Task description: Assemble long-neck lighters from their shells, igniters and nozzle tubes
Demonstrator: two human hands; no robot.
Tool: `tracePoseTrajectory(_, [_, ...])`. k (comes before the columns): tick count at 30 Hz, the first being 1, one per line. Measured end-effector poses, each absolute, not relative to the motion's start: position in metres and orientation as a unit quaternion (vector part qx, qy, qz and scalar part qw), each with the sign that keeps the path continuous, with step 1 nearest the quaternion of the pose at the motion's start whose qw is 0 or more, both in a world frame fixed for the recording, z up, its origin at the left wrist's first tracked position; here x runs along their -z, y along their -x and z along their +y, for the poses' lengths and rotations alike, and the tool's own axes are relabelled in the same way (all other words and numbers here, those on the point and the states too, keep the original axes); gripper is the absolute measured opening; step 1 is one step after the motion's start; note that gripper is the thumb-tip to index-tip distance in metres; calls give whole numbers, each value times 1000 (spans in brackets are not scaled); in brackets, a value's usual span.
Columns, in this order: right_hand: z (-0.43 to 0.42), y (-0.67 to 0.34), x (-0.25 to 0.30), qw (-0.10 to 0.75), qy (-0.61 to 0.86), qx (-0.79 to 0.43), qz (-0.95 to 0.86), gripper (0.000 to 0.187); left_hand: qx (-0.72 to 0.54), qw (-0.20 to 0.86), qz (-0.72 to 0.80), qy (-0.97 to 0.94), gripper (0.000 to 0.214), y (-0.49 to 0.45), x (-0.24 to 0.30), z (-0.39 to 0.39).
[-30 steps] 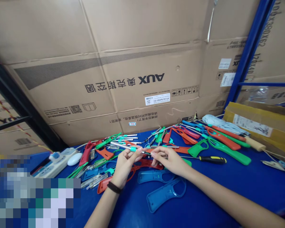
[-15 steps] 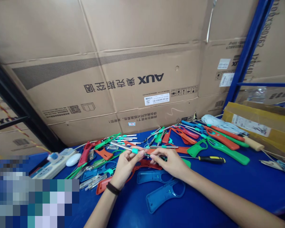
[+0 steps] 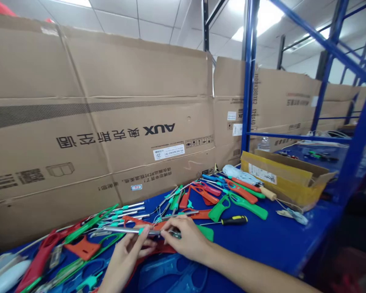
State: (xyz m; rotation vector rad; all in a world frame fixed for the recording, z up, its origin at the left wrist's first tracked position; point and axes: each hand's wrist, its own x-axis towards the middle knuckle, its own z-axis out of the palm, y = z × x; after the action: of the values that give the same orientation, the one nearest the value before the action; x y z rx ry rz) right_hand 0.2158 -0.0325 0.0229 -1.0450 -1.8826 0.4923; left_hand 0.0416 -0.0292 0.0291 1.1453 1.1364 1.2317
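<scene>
The metal tube (image 3: 122, 230) (teal collar on it) is being held just above the counter (image 3: 271, 244) near its front edge, long axis running left-right. The left hand (image 3: 125, 256) is being kept pinched at the collar, and the right hand (image 3: 186, 241) is being kept pinched on the right end.

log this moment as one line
left hand: pinches metal tube | right hand: pinches tube's end | nearby: screwdriver, coloured plastic handles on blue table
</scene>
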Motion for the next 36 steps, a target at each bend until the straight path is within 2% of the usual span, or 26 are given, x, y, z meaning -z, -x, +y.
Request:
tracePoseTrajectory(3, [-33,-218,-23,452,406,-207,-767,10,-538,521,465,-471,50,-42,-32,-32])
tracePoseTrajectory(6, [-35,-217,-24,465,361,-280,-758,10,-541,547,440,-464,47,-39,-36,-33])
tracePoseTrajectory(9, [-34,-214,-21,467,321,-425,-706,30,-557,562,420,-445,40,-36,-37,-32])
tracePoseTrajectory(12, [-30,-210,-16,430,309,-579,-620,52,-582,558,411,-426,39,-35,-38,-32])
tracePoseTrajectory(15, [-27,-210,-15,390,324,-627,-591,56,-588,557,409,-421,47,-36,-39,-33])
tracePoseTrajectory(21, [-28,-215,-21,414,373,-541,-630,48,-566,588,382,-434,67,-37,-42,-36])
tracePoseTrajectory(25, [-29,-215,-20,454,371,-440,-680,41,-556,603,362,-443,71,-36,-43,-38])
tracePoseTrajectory(31, [-26,-216,-14,453,397,-356,-714,28,-548,600,369,-450,65,-39,-43,-39])
tracePoseTrajectory(36, [-30,-221,-18,462,433,-186,-751,17,-566,587,384,-432,47,-39,-40,-36])
